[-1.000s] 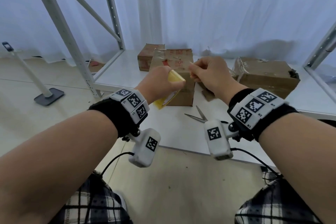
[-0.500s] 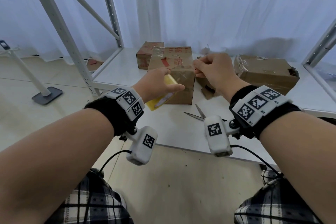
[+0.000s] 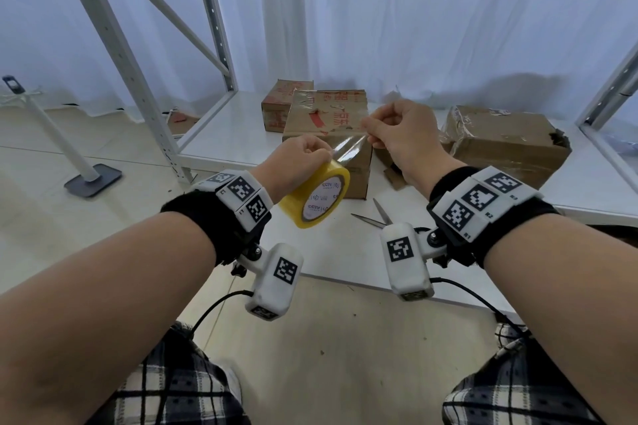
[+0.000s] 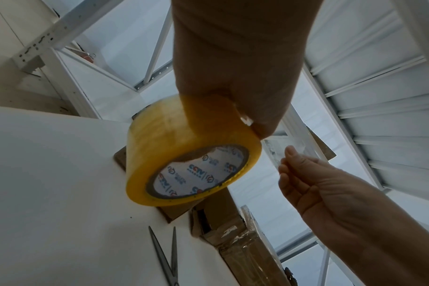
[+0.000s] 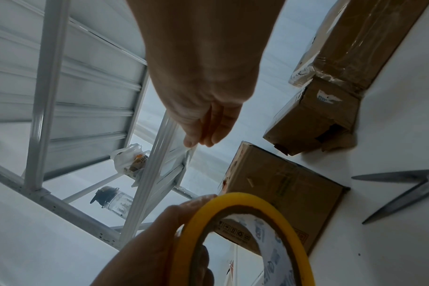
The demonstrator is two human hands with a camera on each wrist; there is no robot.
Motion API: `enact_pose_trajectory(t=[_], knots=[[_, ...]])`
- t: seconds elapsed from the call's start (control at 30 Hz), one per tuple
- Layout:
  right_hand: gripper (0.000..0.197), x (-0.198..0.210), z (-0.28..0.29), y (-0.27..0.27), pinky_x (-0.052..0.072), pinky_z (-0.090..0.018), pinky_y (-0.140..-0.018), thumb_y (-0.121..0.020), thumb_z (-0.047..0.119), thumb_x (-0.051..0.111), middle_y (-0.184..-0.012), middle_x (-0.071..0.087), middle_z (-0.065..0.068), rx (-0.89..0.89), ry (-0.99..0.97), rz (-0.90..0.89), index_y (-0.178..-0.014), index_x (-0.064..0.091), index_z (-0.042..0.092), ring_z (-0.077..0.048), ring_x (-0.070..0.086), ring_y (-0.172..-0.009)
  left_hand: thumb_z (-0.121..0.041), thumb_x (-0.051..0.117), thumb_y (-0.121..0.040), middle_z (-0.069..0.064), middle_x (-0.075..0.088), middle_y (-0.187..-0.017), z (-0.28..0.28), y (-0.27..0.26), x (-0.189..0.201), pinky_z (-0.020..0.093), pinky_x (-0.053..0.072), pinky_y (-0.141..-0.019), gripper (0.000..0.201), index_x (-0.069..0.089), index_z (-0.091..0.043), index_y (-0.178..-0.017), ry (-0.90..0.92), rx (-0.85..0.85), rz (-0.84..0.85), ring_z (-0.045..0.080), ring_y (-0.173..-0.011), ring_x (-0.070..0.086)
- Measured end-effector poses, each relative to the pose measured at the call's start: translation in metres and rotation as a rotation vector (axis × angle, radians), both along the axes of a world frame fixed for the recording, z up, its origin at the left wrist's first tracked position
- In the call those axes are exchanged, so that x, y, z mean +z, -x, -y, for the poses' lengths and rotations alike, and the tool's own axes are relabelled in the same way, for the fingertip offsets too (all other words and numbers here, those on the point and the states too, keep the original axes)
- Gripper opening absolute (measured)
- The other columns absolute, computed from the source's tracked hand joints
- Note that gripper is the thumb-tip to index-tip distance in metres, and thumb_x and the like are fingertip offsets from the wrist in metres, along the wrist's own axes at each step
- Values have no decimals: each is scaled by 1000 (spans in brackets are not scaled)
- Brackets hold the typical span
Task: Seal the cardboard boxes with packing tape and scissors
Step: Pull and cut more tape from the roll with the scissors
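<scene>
My left grip (image 3: 297, 162) curled round yellow tape roll (image 3: 316, 198), right grip (image 3: 397, 134) pinching its clear tape end (image 3: 348, 150), taped cardboard box (image 3: 328, 121) closed behind, scissors (image 3: 374, 216) near shelf (image 3: 345, 252) front edge.

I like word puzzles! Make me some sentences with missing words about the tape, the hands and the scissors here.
1. The left hand holds a roll of tape whose colour is ____.
2. The right hand pinches the loose end of the ____.
3. The scissors lie on the white shelf with their blades ____.
4. Behind the hands stand boxes made of ____.

Missing words: yellow; tape; open; cardboard
</scene>
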State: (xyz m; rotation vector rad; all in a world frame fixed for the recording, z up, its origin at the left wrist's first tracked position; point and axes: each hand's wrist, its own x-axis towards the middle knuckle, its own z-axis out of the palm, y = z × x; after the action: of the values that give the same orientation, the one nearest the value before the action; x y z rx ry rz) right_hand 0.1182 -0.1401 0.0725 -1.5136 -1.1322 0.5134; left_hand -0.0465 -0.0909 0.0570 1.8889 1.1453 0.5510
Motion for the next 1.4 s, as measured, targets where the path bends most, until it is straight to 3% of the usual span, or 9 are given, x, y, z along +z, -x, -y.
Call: enact_pose_trajectory(t=[0.4,0.53,0.63,0.8,1.0,1.1,1.17,1.27,1.4], knots=[[22,1,-2,0,50,-34,-72,-85,23,71,-68,58,5,-53,-53,119,-68,57,24,-12,52,-65,-26,63,-90,-3,60,-95,0,3,0,23,42,-70,12,60,-18,-98,18,-45,54,11,-86,55],[23,1,-1,-4,47,-25,-67,-85,22,71,-66,55,7,-86,-51,116,-67,57,24,-8,50,-60,-19,67,-88,-1,69,-103,4,2,4,28,47,-84,43,42,-19,-123,47,-116,165,16,-98,63],[18,5,1,0,41,-13,-60,-84,22,73,-65,58,7,-107,-103,172,-70,63,18,-5,50,-60,-17,64,-90,-1,69,-98,4,-1,5,32,47,-91,47,37,-23,-128,-33,-118,138,13,-93,62],[13,7,4,-1,41,-11,-60,-83,19,73,-71,63,-3,-118,-132,219,-76,69,10,-5,51,-61,-22,61,-93,-5,66,-96,9,-6,4,22,39,-79,51,35,-25,-137,-102,-125,23,0,-85,55],[16,-1,4,-21,35,-9,-57,-86,24,70,-64,52,14,-220,-7,217,-82,68,9,6,46,-57,-16,59,-93,-8,66,-103,11,-8,3,29,47,-83,47,37,-29,-132,69,-214,61,12,-98,60],[16,2,5,-17,39,-8,-66,-85,24,72,-61,54,13,-204,-35,235,-80,70,10,7,49,-53,-14,56,-94,-5,63,-106,13,-9,-1,27,43,-81,51,31,-31,-135,11,-192,15,9,-93,57],[16,4,5,-15,43,-19,-81,-84,24,72,-60,54,11,-208,-73,249,-78,71,9,4,48,-53,-13,55,-94,-3,60,-107,11,-9,-4,26,42,-84,56,26,-32,-137,-41,-187,-15,6,-91,56],[18,0,2,-21,42,-20,-73,-85,25,72,-61,55,11,-197,-34,231,-78,71,8,2,48,-56,-13,56,-94,-5,56,-108,11,-7,-7,22,47,-77,50,26,-38,-126,-78,-237,-18,12,-86,58],[15,-8,0,-31,37,-19,-71,-85,24,72,-62,53,14,-228,18,193,-74,66,15,3,48,-60,-14,52,-97,-4,56,-119,13,-7,-6,22,48,-79,22,39,-28,-107,-76,-321,16,14,-97,58]])
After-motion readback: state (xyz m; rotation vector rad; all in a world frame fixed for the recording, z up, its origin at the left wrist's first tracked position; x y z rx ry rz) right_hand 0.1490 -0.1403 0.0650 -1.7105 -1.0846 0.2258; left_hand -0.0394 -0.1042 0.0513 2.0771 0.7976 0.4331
